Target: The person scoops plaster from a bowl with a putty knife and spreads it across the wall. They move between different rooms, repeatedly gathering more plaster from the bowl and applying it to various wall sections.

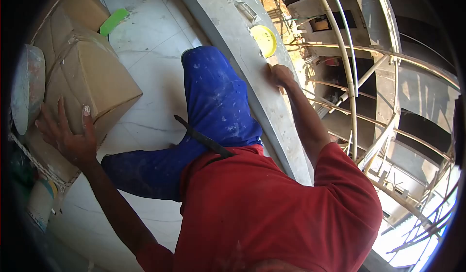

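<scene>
While the right hand (281, 75) rested, fingers curled, on the long grey concrete ledge (252, 68) | round yellow disc (263, 40) lay just beyond it | left hand (68, 136) spread wide on brown cardboard box (92, 77).

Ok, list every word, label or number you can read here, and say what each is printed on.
None can be read.
Cardboard box under the left hand: no print visible.
Yellow disc on the concrete ledge near the right hand: plain.
Container at lower left: markings too blurred.
</scene>
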Tool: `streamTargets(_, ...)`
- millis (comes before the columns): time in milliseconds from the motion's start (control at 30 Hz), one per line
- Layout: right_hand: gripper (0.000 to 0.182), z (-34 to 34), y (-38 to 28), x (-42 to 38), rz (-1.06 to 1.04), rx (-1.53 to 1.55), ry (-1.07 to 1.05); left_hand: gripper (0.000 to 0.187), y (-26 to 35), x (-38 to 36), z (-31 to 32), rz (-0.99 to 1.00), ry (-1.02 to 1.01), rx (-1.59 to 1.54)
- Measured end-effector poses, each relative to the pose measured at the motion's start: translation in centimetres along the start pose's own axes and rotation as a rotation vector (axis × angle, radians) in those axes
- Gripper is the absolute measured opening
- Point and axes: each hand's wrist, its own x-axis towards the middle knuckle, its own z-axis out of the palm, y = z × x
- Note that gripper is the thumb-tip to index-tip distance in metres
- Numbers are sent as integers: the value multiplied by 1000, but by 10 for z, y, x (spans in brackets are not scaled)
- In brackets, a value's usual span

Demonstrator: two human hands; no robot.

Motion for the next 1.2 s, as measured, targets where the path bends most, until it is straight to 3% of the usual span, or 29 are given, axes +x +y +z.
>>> streamTargets(67,25,-6,-13,14,-133,-16,-164,60,-7,15,-7,18,12,21)
streamTargets(100,25,-49,50,-1,-70,-124,-122,60,22,-12,16,-71,32,-74)
streamTargets(167,21,-41,62,-13,-38,101,87,59,12,-7,1,-69,12,-26)
streamTargets(200,21,-34,73,-13,-38,115,89,59,9,-4,-3,-57,18,-22)
streamTargets(267,13,-25,102,-16,-362,370,316,59,10,-6,-1,-67,18,-26)
streamTargets(300,13,-32,98,-25,-361,371,320,59,11,-7,-1,-64,22,-27)
streamTargets(367,10,-47,76,-55,37,824,93,57,10,-7,-3,-77,8,-33)
streamTargets(500,19,-19,84,-81,114,1058,130,59,10,-5,-5,-50,8,-18)
streamTargets(567,27,3,93,-94,275,1239,130,58,11,-6,-5,-64,9,-27)
streamTargets(767,25,48,89,-100,558,1421,59,58,9,-7,-5,-62,-32,-16)
streamTargets(933,27,38,60,-57,537,1505,90,58,10,-5,-7,-61,-39,-10)
streamTargets(1200,26,-9,-10,27,336,1450,6,54,12,-3,-10,-60,-70,-5)
